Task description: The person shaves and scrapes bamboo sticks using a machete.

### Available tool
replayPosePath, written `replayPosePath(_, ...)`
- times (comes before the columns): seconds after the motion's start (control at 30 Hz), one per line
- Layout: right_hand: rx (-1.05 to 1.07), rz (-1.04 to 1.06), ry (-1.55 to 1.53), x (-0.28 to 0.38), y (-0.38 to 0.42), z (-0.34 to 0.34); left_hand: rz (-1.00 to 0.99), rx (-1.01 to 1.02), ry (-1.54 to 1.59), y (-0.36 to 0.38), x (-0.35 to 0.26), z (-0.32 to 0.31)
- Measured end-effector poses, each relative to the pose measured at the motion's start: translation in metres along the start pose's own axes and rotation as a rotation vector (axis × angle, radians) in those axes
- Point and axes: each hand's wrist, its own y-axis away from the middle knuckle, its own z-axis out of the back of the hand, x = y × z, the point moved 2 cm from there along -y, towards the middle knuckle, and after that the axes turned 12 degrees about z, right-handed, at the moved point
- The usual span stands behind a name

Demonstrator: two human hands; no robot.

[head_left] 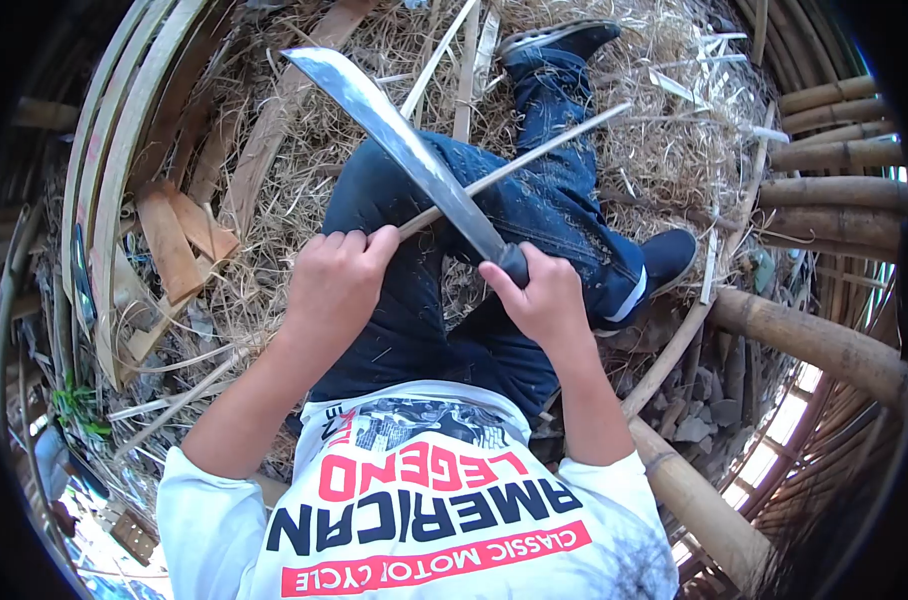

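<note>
A machete (406,145) with a long curved steel blade is in my right hand (542,295), which is wrapped round its dark handle (515,264). The blade slants up and left across my thighs, its tip at the upper left. My left hand (342,278) is closed on the near end of a slim, pale stick (549,150), which runs up and to the right. Blade and stick cross in front of my knees, the blade passing over the stick. Both hands are above my lap in dark trousers (374,310).
Dry shavings (674,130) cover the ground around my legs. Long bent slats (99,190) and short brown wood pieces (169,245) stand at the left. Thick bamboo poles (814,340) lie at the right, near stones (694,430) and a slatted bamboo wall (834,155).
</note>
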Motion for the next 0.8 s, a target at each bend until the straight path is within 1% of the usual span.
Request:
replayPosePath(0.03,-0.004,-0.012,-0.007,-0.002,-0.003,0.000,0.015,0.005,0.028,-0.001,0.000,0.002)
replayPosePath(0.13,-0.005,0.087,0.158,-0.008,-0.013,0.005,0.027,0.030,0.045,-0.003,-0.001,0.004)
replayPosePath(0.2,-0.005,0.107,0.160,-0.011,-0.015,0.009,0.007,0.031,0.022,-0.005,0.000,0.003)
replayPosePath(0.27,0.004,0.082,0.160,-0.015,-0.017,0.012,-0.017,0.033,0.002,-0.005,0.000,0.004)
replayPosePath(0.33,0.015,0.065,0.162,-0.018,-0.018,0.016,0.011,0.062,0.047,-0.004,0.000,0.003)
replayPosePath(0.47,0.028,0.051,0.171,-0.020,-0.018,0.022,0.016,0.068,0.041,-0.002,0.004,0.001)
replayPosePath(0.57,-0.041,-0.121,0.167,-0.045,-0.014,0.037,0.016,0.060,0.066,-0.001,0.005,0.002)
replayPosePath(0.67,-0.129,-0.279,0.125,-0.087,-0.008,0.057,0.017,0.072,0.042,-0.002,0.004,0.003)
replayPosePath(0.73,-0.143,-0.384,0.076,-0.108,-0.004,0.072,0.010,0.097,0.049,-0.004,0.003,0.004)
replayPosePath(0.77,-0.172,-0.334,0.115,-0.112,-0.001,0.073,0.007,0.093,0.054,-0.004,0.003,0.003)
replayPosePath(0.8,-0.176,-0.331,0.119,-0.110,-0.001,0.073,0.009,0.090,0.047,-0.005,0.002,0.003)
